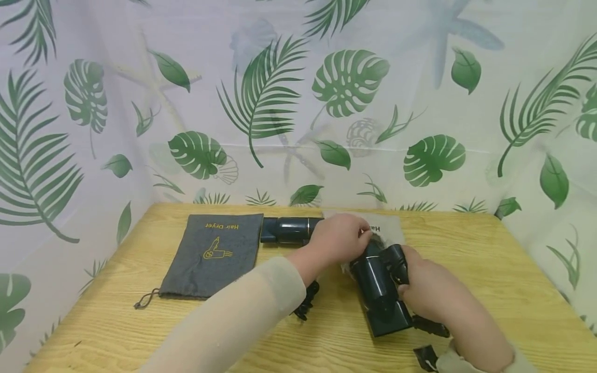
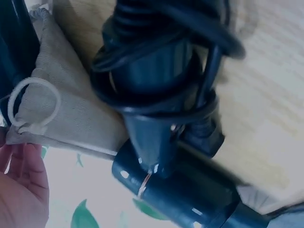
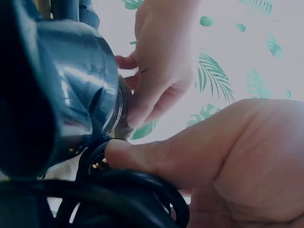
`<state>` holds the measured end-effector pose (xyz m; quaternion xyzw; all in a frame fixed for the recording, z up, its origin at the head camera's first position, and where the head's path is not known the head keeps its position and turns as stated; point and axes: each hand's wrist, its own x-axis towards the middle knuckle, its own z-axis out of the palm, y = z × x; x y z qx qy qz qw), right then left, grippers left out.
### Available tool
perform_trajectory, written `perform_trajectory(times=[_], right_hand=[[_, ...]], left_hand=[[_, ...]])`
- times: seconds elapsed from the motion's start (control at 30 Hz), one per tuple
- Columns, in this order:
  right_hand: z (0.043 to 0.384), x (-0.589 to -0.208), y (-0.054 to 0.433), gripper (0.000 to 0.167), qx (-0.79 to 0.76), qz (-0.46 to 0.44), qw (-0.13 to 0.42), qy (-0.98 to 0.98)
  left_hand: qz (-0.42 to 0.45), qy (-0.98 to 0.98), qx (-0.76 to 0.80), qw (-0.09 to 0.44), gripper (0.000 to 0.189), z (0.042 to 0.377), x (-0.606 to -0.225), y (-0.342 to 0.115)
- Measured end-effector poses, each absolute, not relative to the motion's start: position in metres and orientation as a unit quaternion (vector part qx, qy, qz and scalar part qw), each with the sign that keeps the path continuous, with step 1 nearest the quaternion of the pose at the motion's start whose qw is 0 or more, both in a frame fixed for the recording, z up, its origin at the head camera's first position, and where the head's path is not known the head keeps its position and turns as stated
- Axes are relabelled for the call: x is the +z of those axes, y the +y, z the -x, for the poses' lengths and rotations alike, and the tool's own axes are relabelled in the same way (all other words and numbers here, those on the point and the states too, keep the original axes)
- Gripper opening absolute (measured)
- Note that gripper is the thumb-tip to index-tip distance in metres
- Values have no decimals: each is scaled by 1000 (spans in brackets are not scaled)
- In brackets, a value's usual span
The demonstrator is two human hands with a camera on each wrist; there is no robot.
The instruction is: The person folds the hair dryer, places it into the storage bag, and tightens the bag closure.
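My right hand (image 1: 431, 282) grips the cord-wrapped handle of a dark, glossy hair dryer (image 1: 375, 280). Its far end overlaps the mouth of a light beige drawstring bag (image 1: 394, 223). In the right wrist view the thumb (image 3: 142, 156) presses on the black cord (image 3: 118, 202) round the handle. My left hand (image 1: 338, 238) pinches the edge of the beige bag, whose white drawstring loop (image 2: 57, 102) shows in the left wrist view. Behind the left hand lies a second hair dryer (image 1: 291, 230), its handle (image 2: 154, 71) wound with cord.
A dark grey drawstring bag (image 1: 219, 254) printed "Hair Dryer" lies flat at the left. A black plug (image 1: 425, 357) is near the front right, by the right sleeve. Leaf-patterned cloth (image 1: 280, 103) stands behind the wooden table (image 1: 116, 336) and along its sides.
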<state>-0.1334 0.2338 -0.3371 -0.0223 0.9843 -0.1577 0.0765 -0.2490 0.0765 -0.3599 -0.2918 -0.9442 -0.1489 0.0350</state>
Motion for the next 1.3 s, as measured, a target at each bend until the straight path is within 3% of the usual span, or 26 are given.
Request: perform_trajectory(times=[0.23,0.37,0.63,1.3], right_hand=[[132,-338,227,76,-167,24,96,981],[132,-340,226,76,-162,25,104,981],[132,-344,221,44,-159,30,106,981],[134,-347,215,59,-136,48,118,982]], left_hand=[[390,-918,47,45,28,248,-353,85],[413,-907,80,34,13,245,-349,87],[421,-900,112,9,23,244,-347,94],[401,-913,68,14,22,247,-354,97]])
